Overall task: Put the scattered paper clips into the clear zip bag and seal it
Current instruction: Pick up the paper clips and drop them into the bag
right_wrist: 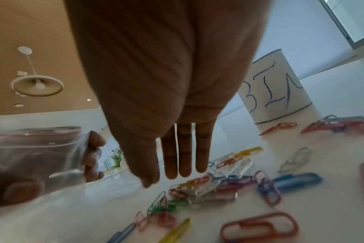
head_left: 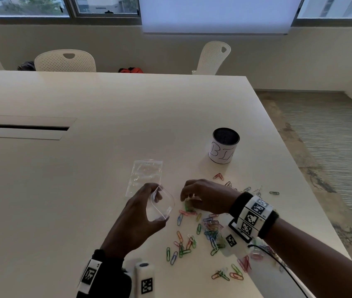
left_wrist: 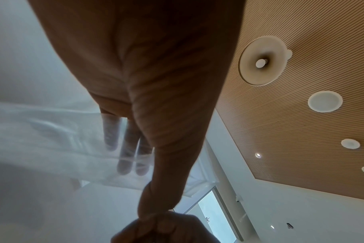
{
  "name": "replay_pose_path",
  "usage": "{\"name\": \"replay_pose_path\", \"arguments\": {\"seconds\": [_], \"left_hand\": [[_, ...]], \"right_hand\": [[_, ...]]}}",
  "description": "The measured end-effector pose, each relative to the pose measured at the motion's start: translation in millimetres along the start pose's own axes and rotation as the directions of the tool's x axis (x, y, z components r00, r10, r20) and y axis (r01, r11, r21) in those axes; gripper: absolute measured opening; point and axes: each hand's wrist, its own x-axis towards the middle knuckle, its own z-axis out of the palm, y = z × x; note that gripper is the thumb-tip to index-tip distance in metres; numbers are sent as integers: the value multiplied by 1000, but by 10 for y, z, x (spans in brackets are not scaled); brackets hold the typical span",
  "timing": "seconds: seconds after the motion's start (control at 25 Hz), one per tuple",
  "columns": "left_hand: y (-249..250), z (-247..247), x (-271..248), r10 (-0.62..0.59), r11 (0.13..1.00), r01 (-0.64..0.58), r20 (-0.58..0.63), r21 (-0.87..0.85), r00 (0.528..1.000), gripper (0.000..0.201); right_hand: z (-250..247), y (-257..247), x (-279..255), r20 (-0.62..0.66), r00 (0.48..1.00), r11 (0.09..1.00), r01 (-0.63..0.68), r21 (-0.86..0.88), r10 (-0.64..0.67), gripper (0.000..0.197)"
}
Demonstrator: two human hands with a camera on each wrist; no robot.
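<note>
Paper clips [head_left: 210,227] should be pinched few at a time by the loosely curled right hand [head_left: 205,197], while the left hand [head_left: 137,218] holds the zip bag [head_left: 162,206] mouth wide.

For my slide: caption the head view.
Left hand holds a clear zip bag open while right hand gathers paper clips.

On the worktop [head_left: 84,168] the clips [head_left: 203,231] lie scattered near the right edge, with the cup [head_left: 224,147] standing behind them. The left hand [head_left: 140,216] holds a bag [head_left: 162,206] just left of the clips, and a second bag [head_left: 146,176] lies flat behind it, left of the cup. The right hand [head_left: 205,197] reaches over the clips' near-left part, beside the held bag.
</note>
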Motion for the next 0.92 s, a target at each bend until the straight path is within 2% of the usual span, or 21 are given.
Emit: {"name": "replay_pose_path", "arguments": {"seconds": [0.12, 0.2, 0.32, 0.44, 0.52, 0.64, 0.72, 0.92], "left_hand": [[11, 21, -14, -8, 1000, 8, -4, 17, 1000, 64], [30, 29, -21, -19, 1000, 19, -10, 24, 1000, 64], [63, 56, -37, -39, 999, 39, -21, 30, 999, 64], [95, 96, -52, -45, 998, 47, -33, 35, 998, 63], [117, 129, -64, -52, 998, 54, -49, 37, 997, 63], [143, 164, -91, -72, 997, 74, -67, 31, 995, 63], [158, 176, -117, -79, 996, 81, -71, 36, 994, 62], [158, 174, -127, -75, 997, 77, -64, 23, 995, 62]], "right_hand": [[76, -72, -31, 5, 997, 996, 74, -53, -74, 33], [120, -93, -40, 10, 994, 988, 112, -109, -111, 27], [45, -48, -103, -13, 996, 981, 90, -171, -93, 22], [3, 56, -179, 1, 999, 963, 53, -263, -54, 45], [38, 98, -207, 8, 1000, 959, 28, -281, -27, 49], [119, 90, -229, -48, 998, 977, 39, -210, -50, 31], [165, 32, -228, -79, 993, 970, 62, -235, -83, 20], [214, -68, -183, -106, 993, 957, 16, -290, -49, 17]]}}
